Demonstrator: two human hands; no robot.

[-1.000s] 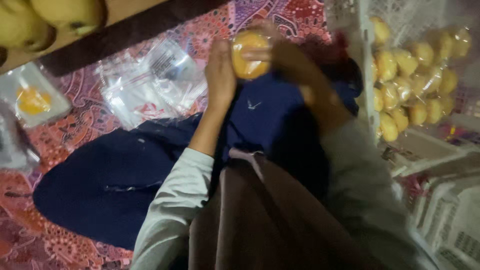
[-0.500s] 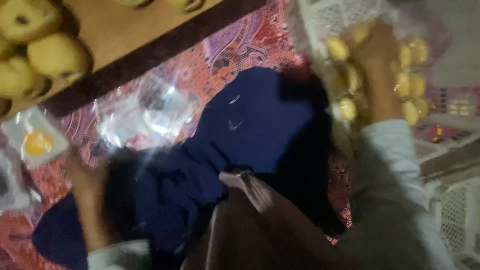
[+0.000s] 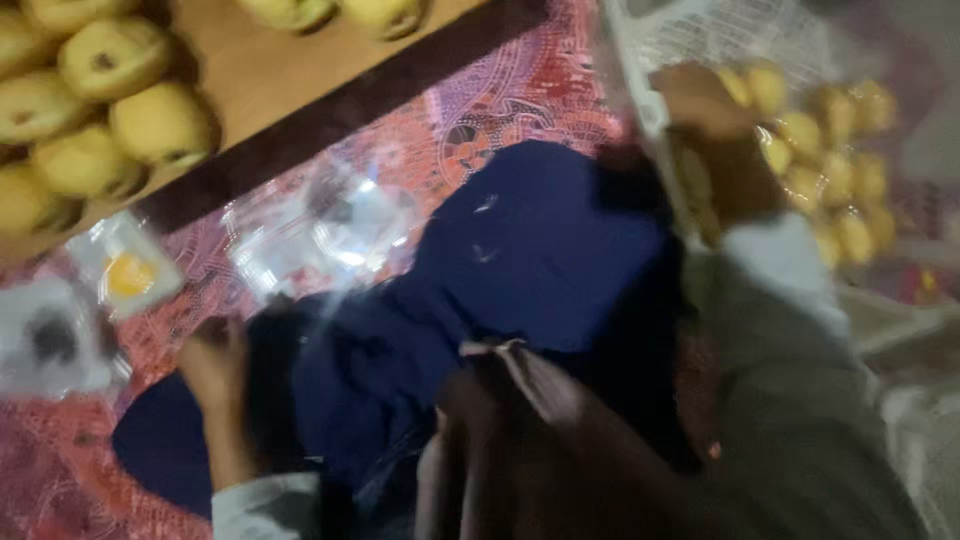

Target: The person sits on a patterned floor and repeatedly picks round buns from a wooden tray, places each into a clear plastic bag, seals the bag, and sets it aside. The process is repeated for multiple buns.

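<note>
My right hand (image 3: 705,125) reaches over the rim of a white mesh basket (image 3: 640,55) at the right, next to several bagged yellow fruits (image 3: 835,150) inside it. The blur hides whether it holds one. My left hand (image 3: 212,362) is low at the left, on the red patterned mat (image 3: 500,100) beside my dark blue trouser leg (image 3: 540,250). Its fingers look curled, and any grip is too blurred to judge. A pile of clear plastic bags (image 3: 340,225) lies just beyond the left hand.
Several bare yellow fruits (image 3: 130,100) sit on a wooden board (image 3: 270,70) at the top left. A small clear packet with a yellow piece (image 3: 125,272) and another pale packet (image 3: 50,340) lie on the mat at the left. My brown garment (image 3: 560,460) fills the bottom.
A second ago both hands held a yellow fruit above my lap. The right hand has since gone to the basket, and the left hand has dropped to the mat at the left.
</note>
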